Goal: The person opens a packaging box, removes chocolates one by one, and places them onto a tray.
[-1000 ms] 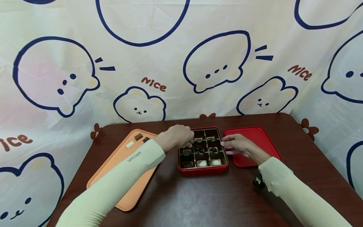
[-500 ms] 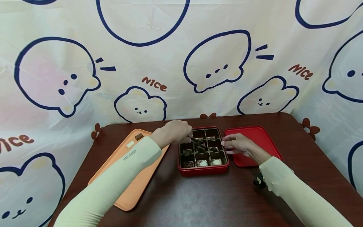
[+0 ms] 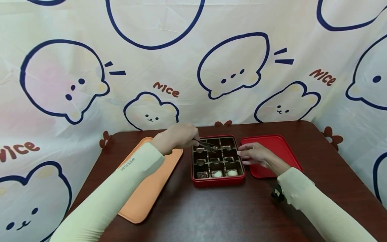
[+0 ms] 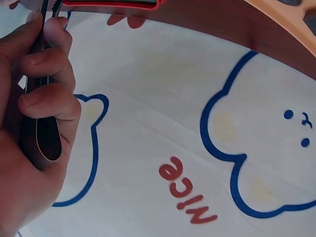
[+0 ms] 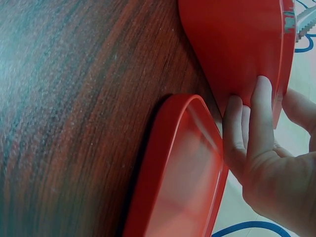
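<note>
My left hand (image 3: 178,136) holds a pair of dark metal tongs (image 3: 206,146) with fingers curled round them. In the left wrist view, the tongs (image 4: 45,133) show their rounded bend at the palm. Their tips hang over the middle of a red tin (image 3: 218,182) with a divided insert; whether they hold anything is too small to tell. White pieces (image 3: 232,172) sit in two front compartments, and dark pieces appear in others. My right hand (image 3: 253,154) grips the tin's right side, fingertips on the outer wall (image 5: 237,44) and thumb at the rim.
Left of the tin lies an orange tray (image 3: 148,191), partly under my left arm; dark pieces (image 4: 310,22) on it show in the left wrist view. The red lid (image 3: 276,148) lies right of the tin, beneath my right hand. A patterned cloth (image 3: 187,67) hangs behind the table.
My left hand has moved left and slightly back, drawing the tongs' tips up from the tin's middle compartment. The left forearm now covers the pieces on the tray. My right hand stays at the tin.
</note>
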Demonstrator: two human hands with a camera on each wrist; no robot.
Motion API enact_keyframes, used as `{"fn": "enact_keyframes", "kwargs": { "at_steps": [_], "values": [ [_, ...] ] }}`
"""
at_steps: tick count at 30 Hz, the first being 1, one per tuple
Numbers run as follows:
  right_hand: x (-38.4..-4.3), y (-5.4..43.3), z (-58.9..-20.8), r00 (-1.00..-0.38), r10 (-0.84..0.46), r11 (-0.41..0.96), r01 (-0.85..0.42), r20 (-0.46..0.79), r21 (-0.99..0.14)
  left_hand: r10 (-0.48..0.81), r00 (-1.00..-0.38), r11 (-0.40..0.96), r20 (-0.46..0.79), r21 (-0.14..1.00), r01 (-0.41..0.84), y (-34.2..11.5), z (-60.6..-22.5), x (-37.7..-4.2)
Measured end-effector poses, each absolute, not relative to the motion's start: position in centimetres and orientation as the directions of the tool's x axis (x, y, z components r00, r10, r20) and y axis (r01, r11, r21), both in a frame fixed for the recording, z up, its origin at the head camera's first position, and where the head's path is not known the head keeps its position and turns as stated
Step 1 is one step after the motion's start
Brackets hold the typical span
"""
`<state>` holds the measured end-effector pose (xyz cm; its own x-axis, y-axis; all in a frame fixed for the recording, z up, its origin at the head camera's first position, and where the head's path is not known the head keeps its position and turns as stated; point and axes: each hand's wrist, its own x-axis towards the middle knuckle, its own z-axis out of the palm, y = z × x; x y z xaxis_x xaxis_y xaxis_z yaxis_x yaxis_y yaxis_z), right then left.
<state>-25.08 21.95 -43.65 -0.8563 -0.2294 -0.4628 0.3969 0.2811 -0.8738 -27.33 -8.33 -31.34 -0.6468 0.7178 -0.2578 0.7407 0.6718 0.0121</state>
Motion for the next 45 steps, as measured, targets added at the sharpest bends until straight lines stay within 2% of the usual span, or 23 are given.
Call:
{"fn": "enact_keyframes", "kwargs": {
  "at_steps": [8, 11, 18, 31, 45],
  "values": [
    [-24.9, 22.0, -43.6, -0.857, -0.262, 0.281, 0.372, -0.443, -0.885, 0.696, -0.682, 0.695, -0.226, -0.025, 0.718, -11.3, -30.5, -27.3],
    [-24.9, 22.1, -43.5, -0.858, -0.26, 0.275, 0.374, -0.443, -0.886, 0.672, -0.704, 0.722, -0.23, -0.006, 0.692, -12.4, -30.4, -27.3],
    [-24.9, 22.3, -43.6, -0.857, -0.249, 0.271, 0.385, -0.451, -0.882, 0.69, -0.7, 0.713, -0.183, 0.005, 0.701, -14.1, -30.5, -27.4],
    [-24.9, 22.2, -43.8, -0.861, -0.265, 0.268, 0.366, -0.434, -0.891, 0.612, -0.762, 0.784, -0.212, 0.036, 0.62, -16.9, -30.2, -27.1],
    [-25.1, 22.2, -43.8, -0.86, -0.268, 0.268, 0.367, -0.434, -0.891, 0.603, -0.772, 0.795, -0.2, 0.076, 0.602, -20.3, -31.0, -27.1]
  ]
}}
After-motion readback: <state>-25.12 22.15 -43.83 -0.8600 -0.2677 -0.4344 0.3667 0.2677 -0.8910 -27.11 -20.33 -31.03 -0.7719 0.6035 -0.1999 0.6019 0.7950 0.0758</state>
